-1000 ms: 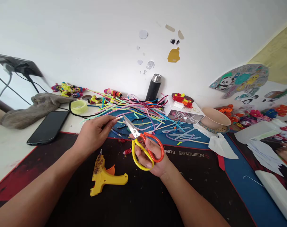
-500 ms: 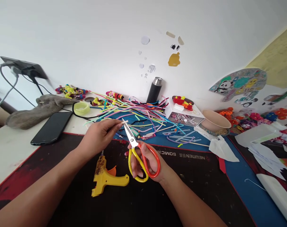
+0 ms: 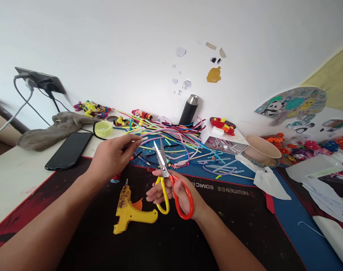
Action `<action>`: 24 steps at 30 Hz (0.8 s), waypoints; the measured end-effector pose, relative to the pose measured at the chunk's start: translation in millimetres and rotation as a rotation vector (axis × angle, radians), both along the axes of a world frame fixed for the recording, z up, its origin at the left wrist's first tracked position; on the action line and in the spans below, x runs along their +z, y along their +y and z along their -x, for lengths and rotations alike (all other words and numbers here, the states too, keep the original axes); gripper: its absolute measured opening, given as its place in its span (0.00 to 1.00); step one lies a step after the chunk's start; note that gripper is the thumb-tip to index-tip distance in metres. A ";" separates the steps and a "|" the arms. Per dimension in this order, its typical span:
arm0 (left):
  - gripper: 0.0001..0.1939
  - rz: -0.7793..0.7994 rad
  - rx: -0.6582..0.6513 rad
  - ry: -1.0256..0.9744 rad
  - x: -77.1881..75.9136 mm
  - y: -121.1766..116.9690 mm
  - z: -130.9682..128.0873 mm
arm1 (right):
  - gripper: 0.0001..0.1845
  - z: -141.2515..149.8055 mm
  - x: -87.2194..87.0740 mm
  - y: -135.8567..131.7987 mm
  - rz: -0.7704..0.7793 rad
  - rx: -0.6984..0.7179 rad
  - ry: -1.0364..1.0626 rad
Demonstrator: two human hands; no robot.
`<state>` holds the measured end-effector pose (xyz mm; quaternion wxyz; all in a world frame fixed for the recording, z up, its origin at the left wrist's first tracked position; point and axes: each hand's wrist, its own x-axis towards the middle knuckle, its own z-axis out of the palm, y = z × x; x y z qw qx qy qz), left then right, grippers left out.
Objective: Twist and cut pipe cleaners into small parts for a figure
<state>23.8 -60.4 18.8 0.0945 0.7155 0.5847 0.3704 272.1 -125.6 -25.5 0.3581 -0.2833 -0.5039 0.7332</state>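
Observation:
Finger and thumb of my left hand (image 3: 111,156) pinch a short pale stick (image 3: 144,139), whose end pokes out to the right. Its exact material is too small to tell. In my right hand (image 3: 185,192) is a pair of scissors (image 3: 163,169) with one yellow and one red handle loop. The scissor blades point up and away, spread apart, just right of the stick and not touching it. A yellow hot glue gun (image 3: 132,214) lies on the black mat (image 3: 171,244) below both hands.
Many coloured pipe cleaners (image 3: 171,131) are heaped at the back, before a black thermos (image 3: 189,110). A phone (image 3: 68,151) and yellow tape roll (image 3: 103,129) lie left. Rightward are a clear-sided box (image 3: 226,144), a bowl (image 3: 262,146) and crumpled tissue (image 3: 273,184).
The scissor blades and handles have spread apart. My left hand has drawn slightly left and up with the stick, away from the blades. The whole view has shifted a little.

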 end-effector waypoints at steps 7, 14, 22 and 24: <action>0.22 -0.023 -0.020 0.028 -2.3 -0.7 -1.6 | 0.36 0.9 -5.5 -0.3 -0.034 -0.136 -0.202; 0.22 -0.027 -0.095 0.071 -8.7 -2.4 -5.1 | 0.30 5.6 -3.2 -0.3 -0.029 -0.245 -0.290; 0.20 -0.048 -0.104 0.136 -7.3 -4.6 -6.5 | 0.27 8.3 2.6 -2.9 -0.006 -0.288 -0.351; 0.20 -0.046 -0.108 0.134 -7.8 -4.2 -6.5 | 0.26 8.2 2.0 -2.7 -0.002 -0.287 -0.367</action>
